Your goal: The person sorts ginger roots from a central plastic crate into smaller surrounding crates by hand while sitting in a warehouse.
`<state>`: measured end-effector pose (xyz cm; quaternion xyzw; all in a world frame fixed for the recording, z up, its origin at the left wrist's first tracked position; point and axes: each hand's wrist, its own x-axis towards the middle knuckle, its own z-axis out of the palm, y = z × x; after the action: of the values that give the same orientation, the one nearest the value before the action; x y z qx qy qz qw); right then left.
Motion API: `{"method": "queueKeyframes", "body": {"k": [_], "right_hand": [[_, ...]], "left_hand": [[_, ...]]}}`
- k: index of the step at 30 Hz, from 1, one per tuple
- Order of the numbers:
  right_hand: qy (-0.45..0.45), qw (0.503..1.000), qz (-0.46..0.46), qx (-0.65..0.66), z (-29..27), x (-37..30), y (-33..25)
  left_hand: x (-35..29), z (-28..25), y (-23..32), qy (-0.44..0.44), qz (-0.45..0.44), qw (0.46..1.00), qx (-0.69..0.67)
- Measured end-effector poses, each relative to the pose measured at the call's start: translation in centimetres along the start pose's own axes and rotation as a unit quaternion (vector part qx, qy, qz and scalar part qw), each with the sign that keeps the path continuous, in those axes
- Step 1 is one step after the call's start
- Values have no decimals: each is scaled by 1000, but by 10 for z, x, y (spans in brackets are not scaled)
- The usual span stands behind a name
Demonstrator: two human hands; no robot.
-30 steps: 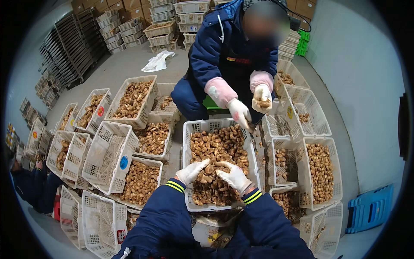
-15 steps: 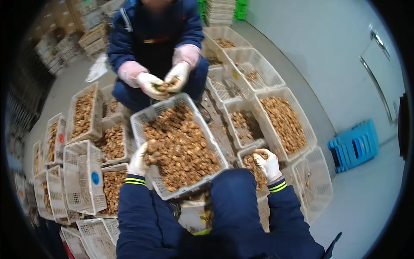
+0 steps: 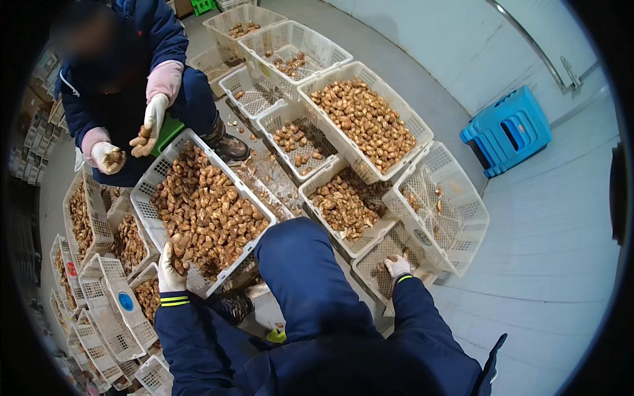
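A white plastic crate [image 3: 247,190] slants in front of me, heaped with small, rounded brown mushrooms [image 3: 205,214]. My left hand [image 3: 170,274], in a white glove, is at its near left corner, fingers curled around a brown mushroom [image 3: 179,264]. Over on the right, my gloved right hand [image 3: 397,265] reaches into a shallow crate [image 3: 376,290] with its fingers apart. One dark brown mushroom [image 3: 381,266] lies beside those fingertips. Just beyond stands a deeper crate [image 3: 317,187] partly filled with mushrooms.
Across from me a crouching person holds mushrooms in white gloves [image 3: 154,120]. A full crate [image 3: 343,148] and a sparsely filled one [image 3: 456,228] stand to the right. More crates [image 3: 109,297] crowd the left. A blue plastic stool [image 3: 508,132] leans by the pale wall.
My view has swung right. My right hand has left the crate where it held mushrooms and is now in a nearer, shallower one. The other person's hands have moved apart.
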<state>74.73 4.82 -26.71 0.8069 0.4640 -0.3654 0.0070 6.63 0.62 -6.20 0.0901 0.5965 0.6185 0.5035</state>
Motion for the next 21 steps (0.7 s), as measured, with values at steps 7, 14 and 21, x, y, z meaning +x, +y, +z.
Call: {"method": "queueKeyframes", "body": {"k": [7, 14, 21], "right_hand": [[82, 996, 32, 30, -19, 17, 33], [79, 886, -201, 410, -70, -24, -185], [-135, 805, -403, 414, -52, -174, -431]], "left_hand": [[-17, 34, -11, 31, -26, 993, -115], [-65, 61, 15, 23, 10, 996, -82], [-55, 25, 15, -142, -40, 962, -231]]}}
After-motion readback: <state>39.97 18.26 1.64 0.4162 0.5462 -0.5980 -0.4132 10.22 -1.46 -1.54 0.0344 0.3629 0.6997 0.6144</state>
